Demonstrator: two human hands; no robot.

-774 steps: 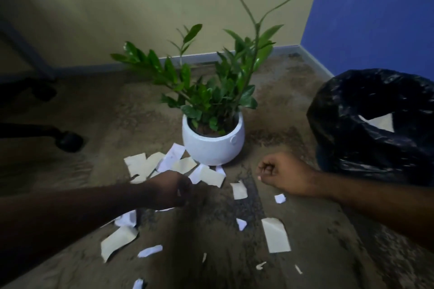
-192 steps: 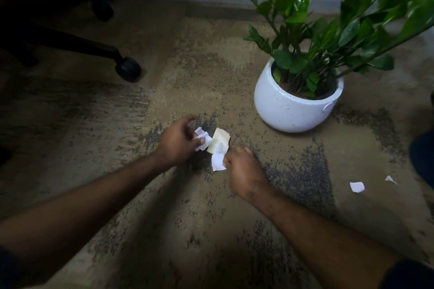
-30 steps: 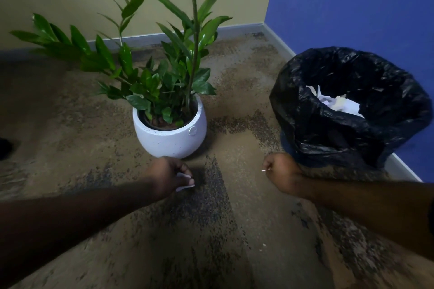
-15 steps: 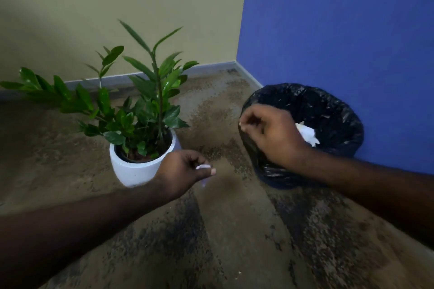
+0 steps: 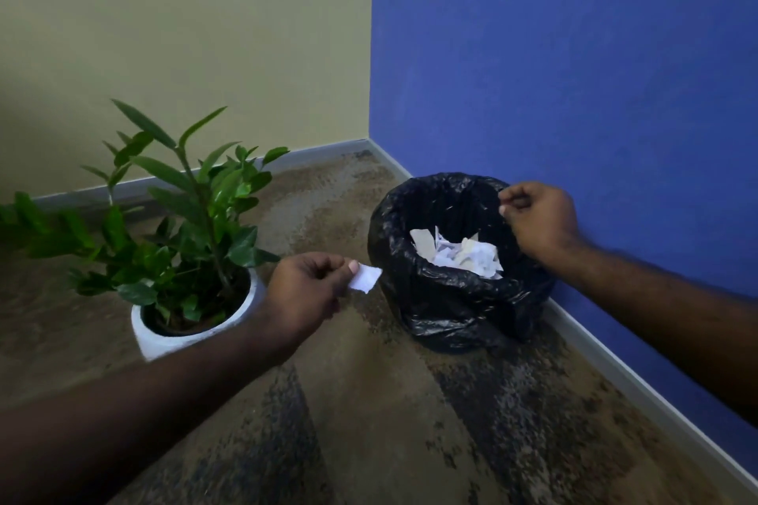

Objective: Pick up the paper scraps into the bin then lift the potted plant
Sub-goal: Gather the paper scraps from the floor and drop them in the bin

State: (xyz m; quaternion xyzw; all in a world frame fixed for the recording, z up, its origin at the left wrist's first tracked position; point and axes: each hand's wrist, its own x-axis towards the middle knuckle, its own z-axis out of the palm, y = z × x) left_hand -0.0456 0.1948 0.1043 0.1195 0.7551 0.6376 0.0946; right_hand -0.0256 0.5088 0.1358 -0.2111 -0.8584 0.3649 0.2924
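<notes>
Scrap (image 5: 365, 278): small white paper piece, hanging in the air just left of the bin. Bin (image 5: 451, 299): round, black-bagged, standing by the wall, holding a heap of white and cream scraps (image 5: 459, 252). Plant (image 5: 184, 217): green-leaved, sitting upright in a white pot (image 5: 164, 334) on the floor, left of the bin.

A mottled brown and dark-speckled carpet (image 5: 369, 414) covers the floor, running from the bottom of the frame up to the corner where the walls meet, just above centre. Two things stand directly on it. At left centre sits a white pot (image 5: 164, 336) with a leafy green plant (image 5: 192, 225) growing from it. Right of centre, near the pale skirting board (image 5: 640, 385) along the right-hand wall, stands a bin lined with a black bag (image 5: 447, 299), with white paper scraps (image 5: 459, 254) inside.
</notes>
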